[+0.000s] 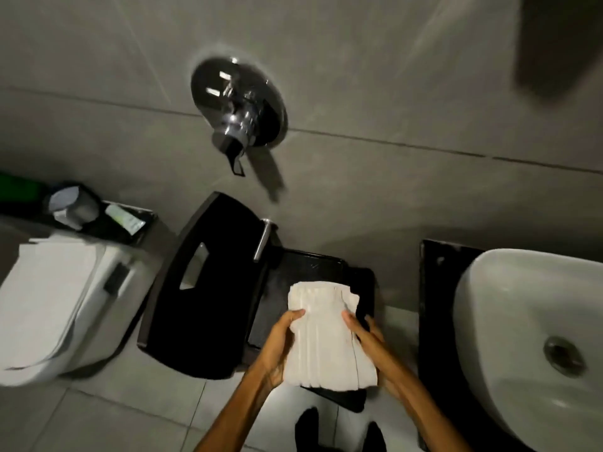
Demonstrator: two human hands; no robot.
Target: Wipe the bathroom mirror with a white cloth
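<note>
head view: left hand [280, 350] and right hand [365, 337] each closed around a long side of the folded white cloth [326, 337], left of the sink [509, 321], long axis pointing away. no mirror visible.

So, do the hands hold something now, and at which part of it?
Yes. Both hands hold the folded white cloth by its long side edges: the left hand on its left edge, the right hand on its right edge.

The white cloth [326, 334] is folded into a thick ribbed rectangle, held up lengthwise in the air, its far end slightly rumpled, low in the centre.
</note>
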